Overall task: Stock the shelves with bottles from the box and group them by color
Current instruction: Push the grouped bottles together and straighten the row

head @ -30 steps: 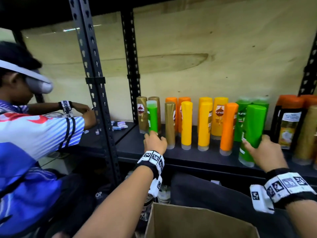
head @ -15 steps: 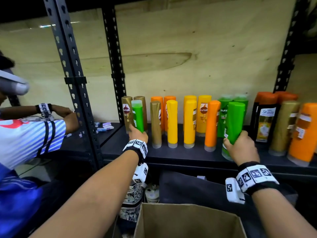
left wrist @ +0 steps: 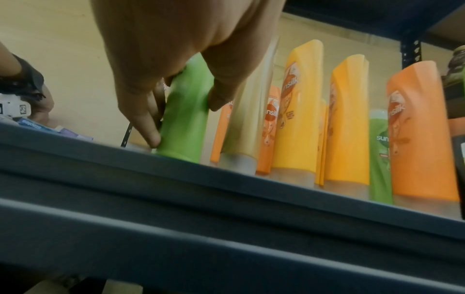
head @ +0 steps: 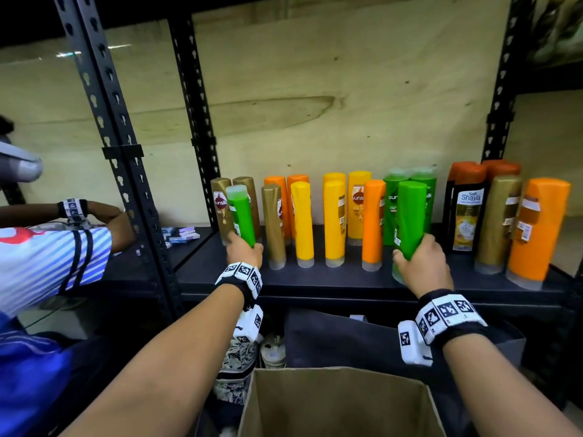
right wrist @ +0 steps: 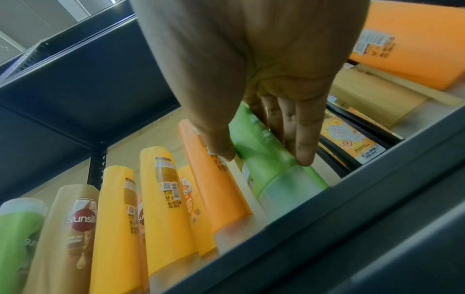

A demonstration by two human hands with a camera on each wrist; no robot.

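My left hand [head: 244, 252] [left wrist: 176, 95] grips a small green bottle [head: 241, 216] [left wrist: 185, 117] standing on the dark shelf [head: 331, 277], in front of two gold bottles [head: 220, 206] at the left end. My right hand [head: 421, 263] [right wrist: 264, 143] grips a larger green bottle [head: 411, 216] [right wrist: 266, 157], tilted, its cap at the shelf's front edge, before the other green bottles [head: 391, 209]. Between them stand gold, orange [head: 373, 222] and yellow bottles [head: 334, 222]. The open cardboard box [head: 340, 402] sits below, its contents unseen.
Right of the green group stand dark-labelled bottles [head: 467, 216], a gold bottle [head: 500, 222] and a big orange bottle [head: 536, 231]. Black perforated uprights [head: 126, 171] frame the bay. Another person's arm [head: 47, 263] works at the neighbouring shelf to the left, near small boxes [head: 183, 234].
The view has shifted right, showing more bottles at the right end. Both hands keep their grip on the green bottles in about the same spots on the shelf.
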